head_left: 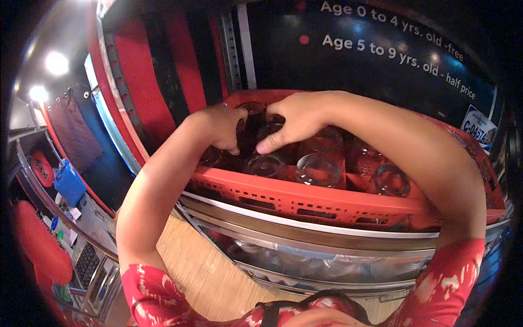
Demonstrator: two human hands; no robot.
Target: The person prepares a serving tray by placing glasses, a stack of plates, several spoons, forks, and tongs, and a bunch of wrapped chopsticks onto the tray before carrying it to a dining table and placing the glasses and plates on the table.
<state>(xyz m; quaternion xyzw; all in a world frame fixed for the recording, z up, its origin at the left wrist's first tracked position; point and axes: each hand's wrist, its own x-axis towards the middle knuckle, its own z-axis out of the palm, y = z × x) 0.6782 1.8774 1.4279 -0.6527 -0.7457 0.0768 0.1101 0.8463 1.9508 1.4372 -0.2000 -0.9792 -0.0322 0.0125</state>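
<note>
A red plastic crate (pixel 305 192) holds several clear drinking glasses, one of them a glass (pixel 320 170) near the front wall. My left hand (pixel 222 126) reaches into its back left part, fingers and thumb curled around a dark spot where I cannot make out what they hold. Close by on the right, my right hand (pixel 299 119) bends over the crate, thumb and fingers curved around a glass (pixel 272 131) that is mostly in shadow. Another glass (pixel 267 165) sits just in front of the right thumb.
The crate rests on a metal rack (pixel 327 231), with more glassware (pixel 338 264) on the shelf below. A dark board (pixel 348 68) with white lettering rises behind, beside a red-and-black striped panel (pixel 144 60). To the left are a counter (pixel 95 218) and a blue bag (pixel 70 182).
</note>
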